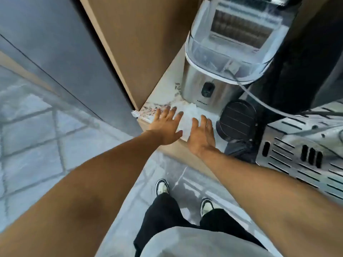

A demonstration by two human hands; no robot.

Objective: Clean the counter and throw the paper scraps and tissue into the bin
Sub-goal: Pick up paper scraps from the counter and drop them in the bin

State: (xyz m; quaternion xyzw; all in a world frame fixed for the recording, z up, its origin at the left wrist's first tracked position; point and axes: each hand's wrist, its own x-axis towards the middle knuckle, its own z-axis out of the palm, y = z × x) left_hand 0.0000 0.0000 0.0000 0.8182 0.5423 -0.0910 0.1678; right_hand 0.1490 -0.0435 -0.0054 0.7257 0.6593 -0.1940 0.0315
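Observation:
A white tissue (186, 115) lies flat on the pale counter (165, 93), just in front of a steel appliance. Small paper scraps (154, 108) are strewn along the counter's left front edge and up beside the appliance base. My left hand (166, 127) is flat and spread, fingertips resting at the tissue's left edge and near the scraps. My right hand (201, 138) is also spread, palm down, on the tissue's right side at the counter's front edge. Neither hand holds anything. No bin is in view.
A steel ice maker (222, 58) with a clear lid fills the back of the counter. A black round part (237, 119) and a slotted metal machine top (300, 153) sit to the right. A tan cabinet wall (141, 43) bounds the left. Grey tiled floor lies below.

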